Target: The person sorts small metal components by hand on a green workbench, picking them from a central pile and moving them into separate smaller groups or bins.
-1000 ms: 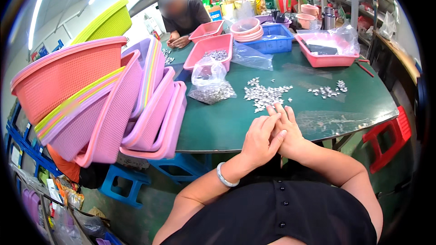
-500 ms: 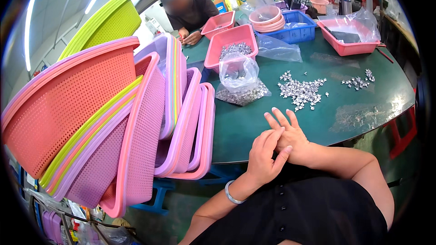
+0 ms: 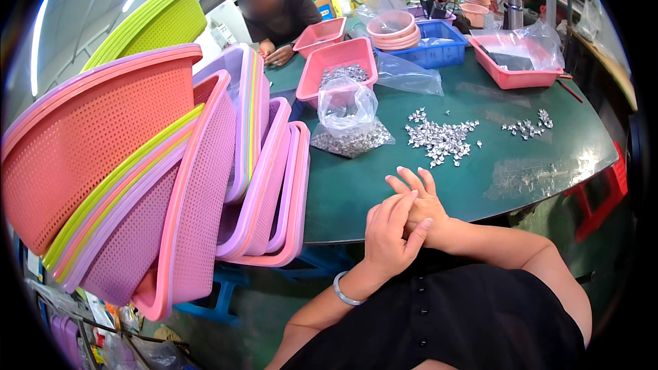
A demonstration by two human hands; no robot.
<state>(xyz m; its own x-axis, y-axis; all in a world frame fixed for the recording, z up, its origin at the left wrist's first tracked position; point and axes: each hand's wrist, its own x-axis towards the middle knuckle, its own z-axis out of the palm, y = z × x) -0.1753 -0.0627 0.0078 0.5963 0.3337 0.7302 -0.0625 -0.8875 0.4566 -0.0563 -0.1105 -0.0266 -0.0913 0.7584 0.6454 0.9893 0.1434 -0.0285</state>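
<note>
My left hand (image 3: 389, 233), with a pale bangle on its wrist, lies against my right hand (image 3: 426, 211) just over the table's near edge. Its fingers rest bent across the right palm, with the thumb held apart. The right hand's fingers are spread and point away from me; nothing shows in them. Beyond them a loose pile of small silvery metal pieces (image 3: 442, 138) lies on the green table (image 3: 349, 192). To its left sits a clear plastic bag (image 3: 353, 133) with many similar pieces inside. A smaller group of pieces (image 3: 526, 127) lies to the right.
Stacked perforated baskets (image 3: 130, 151) crowd the left side. Behind the bag stands a pink tub (image 3: 336, 62) of metal pieces. A blue crate (image 3: 442, 48) and a pink tray (image 3: 514, 75) stand farther back. Another person (image 3: 277, 14) sits across the table; a red stool (image 3: 595, 199) is at right.
The whole scene has shifted slightly left in the picture. My hands stay pressed together, with the left fingers moved only a little on the right palm.
</note>
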